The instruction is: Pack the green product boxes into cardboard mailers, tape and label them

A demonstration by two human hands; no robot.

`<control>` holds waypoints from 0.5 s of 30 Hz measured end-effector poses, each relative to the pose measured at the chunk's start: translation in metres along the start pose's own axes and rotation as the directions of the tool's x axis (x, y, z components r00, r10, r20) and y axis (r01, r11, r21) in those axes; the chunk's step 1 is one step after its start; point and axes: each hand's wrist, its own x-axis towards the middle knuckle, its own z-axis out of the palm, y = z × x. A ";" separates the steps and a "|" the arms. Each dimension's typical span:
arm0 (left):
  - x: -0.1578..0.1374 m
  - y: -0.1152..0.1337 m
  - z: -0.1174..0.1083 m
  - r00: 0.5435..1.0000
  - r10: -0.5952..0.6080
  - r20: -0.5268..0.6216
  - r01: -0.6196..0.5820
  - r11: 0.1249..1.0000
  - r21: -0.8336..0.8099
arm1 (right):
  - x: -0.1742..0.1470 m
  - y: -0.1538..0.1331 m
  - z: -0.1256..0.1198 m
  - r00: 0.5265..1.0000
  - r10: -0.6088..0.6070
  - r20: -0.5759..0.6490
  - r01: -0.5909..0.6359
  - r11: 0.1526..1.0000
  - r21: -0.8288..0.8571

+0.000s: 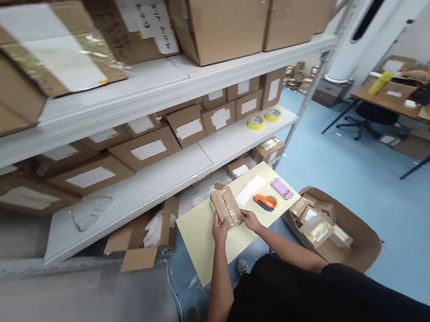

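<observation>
Over the pale yellow worktop [200, 246], a small cardboard box [220, 202] was gripped between both hands: the left hand [219, 229] curled closed on its near left corner, the right hand [250, 219] pinched its near right corner. Clear tape [227, 204] crossed its top, so sealing looked finished; a white paper slip [250, 189] lay beside it, not attached. Taped parcels [319, 233] lay in a nearby bin [365, 239]. Handwritten figures marked a white label [161, 29] on the shelf above, too blurred to read surely; no brand was legible.
</observation>
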 end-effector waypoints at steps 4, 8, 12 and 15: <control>0.008 0.046 0.036 0.979 0.078 0.187 -0.051 0.988 -0.144 | -0.007 -0.024 -0.048 0.981 -0.104 -0.166 0.128 0.982 0.139; 0.003 0.096 0.113 0.904 0.167 0.394 -0.103 0.978 -0.179 | -0.024 -0.030 -0.121 0.889 -0.163 -0.429 0.266 0.945 0.192; -0.018 0.128 0.217 0.792 0.194 0.579 -0.129 0.980 -0.153 | -0.055 -0.017 -0.203 0.784 -0.068 -0.617 0.308 0.906 0.292; -0.040 0.132 0.297 0.741 0.172 0.649 -0.146 0.985 -0.094 | -0.083 0.007 -0.263 0.680 0.058 -0.731 0.222 0.934 0.281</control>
